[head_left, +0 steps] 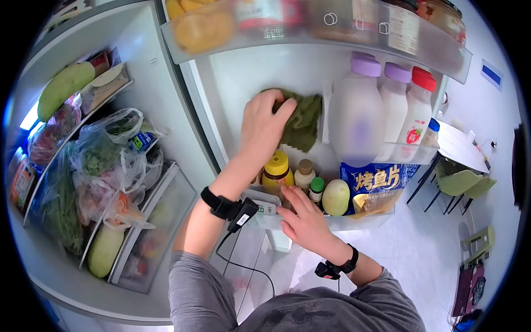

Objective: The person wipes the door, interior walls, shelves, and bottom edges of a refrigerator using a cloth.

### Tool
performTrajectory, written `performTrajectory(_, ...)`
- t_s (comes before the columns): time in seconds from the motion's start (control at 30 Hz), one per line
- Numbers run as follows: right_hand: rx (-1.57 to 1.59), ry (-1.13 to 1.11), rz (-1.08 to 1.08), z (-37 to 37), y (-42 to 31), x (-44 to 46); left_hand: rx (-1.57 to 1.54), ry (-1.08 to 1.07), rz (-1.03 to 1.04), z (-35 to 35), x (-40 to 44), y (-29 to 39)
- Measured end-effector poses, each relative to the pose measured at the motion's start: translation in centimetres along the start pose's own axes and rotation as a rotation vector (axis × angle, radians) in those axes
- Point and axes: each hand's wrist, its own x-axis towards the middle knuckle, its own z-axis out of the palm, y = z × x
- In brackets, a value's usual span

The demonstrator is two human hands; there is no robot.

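My left hand [261, 123] is closed on a dark green cloth [303, 123], pressed against the inner wall of the open fridge door on the middle shelf. Lower down, my right hand [306, 221] rests at the front rim of the bottom door bin [365, 221], fingers stretched and thumb apart. Near its fingertips stand a yellow-capped bottle [276, 169], a brown-capped bottle [304, 176] and a small green-capped bottle [316, 189]. A pale green melon-like item [336, 197] and a blue and gold snack bag [376, 188] sit to their right.
Right of the cloth are two purple-capped bottles [357, 110] and a red-capped bottle [418, 108]. An upper door bin [310, 33] holds jars and yellow items. Fridge shelves at left hold bagged vegetables [110, 160]. A white table [459, 146] and green chairs [456, 180] stand beyond.
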Motion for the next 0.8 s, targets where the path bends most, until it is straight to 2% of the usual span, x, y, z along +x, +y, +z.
performTrajectory(0.1,0.008,0.032,0.015,0.2,-0.1,-0.2,0.088,-0.055,-0.013,-1.1,-1.3,-1.3)
performTrajectory(0.17,0.020,0.046,0.029,0.3,0.0,-0.2,0.145,0.049,-0.162,-2.0,-0.7,-2.0)
performTrajectory(0.23,0.098,0.056,0.036,0.4,0.3,-0.2,0.213,0.137,-0.168,-2.7,1.1,-2.5)
performTrajectory(0.43,0.125,0.095,0.049,0.5,0.4,-0.2,-0.013,0.282,-0.234,-0.4,6.3,0.0)
performTrajectory(0.57,0.119,0.114,0.048,0.5,0.5,-0.6,-0.022,0.065,0.191,3.0,5.4,1.7)
performTrajectory(0.63,0.152,0.094,0.067,0.5,0.7,-0.7,0.028,0.052,0.154,3.6,3.9,1.6)
performTrajectory(0.7,0.131,0.106,0.057,0.4,0.8,-0.8,0.207,-0.037,0.183,2.8,2.7,0.9)
performTrajectory(0.8,0.099,0.113,0.056,0.6,1.0,-1.1,0.462,-0.058,0.185,1.1,1.5,-1.5)
